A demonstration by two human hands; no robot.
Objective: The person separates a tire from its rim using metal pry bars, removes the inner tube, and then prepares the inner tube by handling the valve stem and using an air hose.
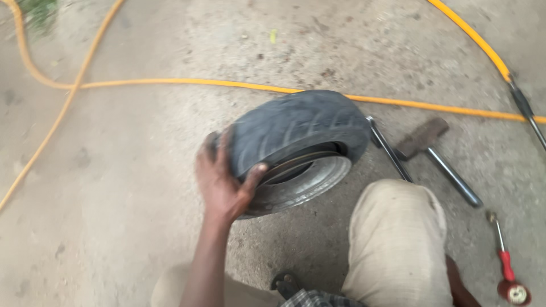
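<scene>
A small black tyre on a grey metal rim stands tilted on the concrete ground in the middle of the head view. My left hand grips the tyre's near left edge, thumb on the sidewall and fingers over the tread. Part of the tyre bead looks lifted off the rim. My right hand is not visible; only a bit of forearm shows at the bottom right behind my bent knee in beige trousers.
A hammer and a thin metal lever lie right of the tyre. A red-handled tool lies at the lower right. A yellow hose runs across the ground behind the tyre and loops at left.
</scene>
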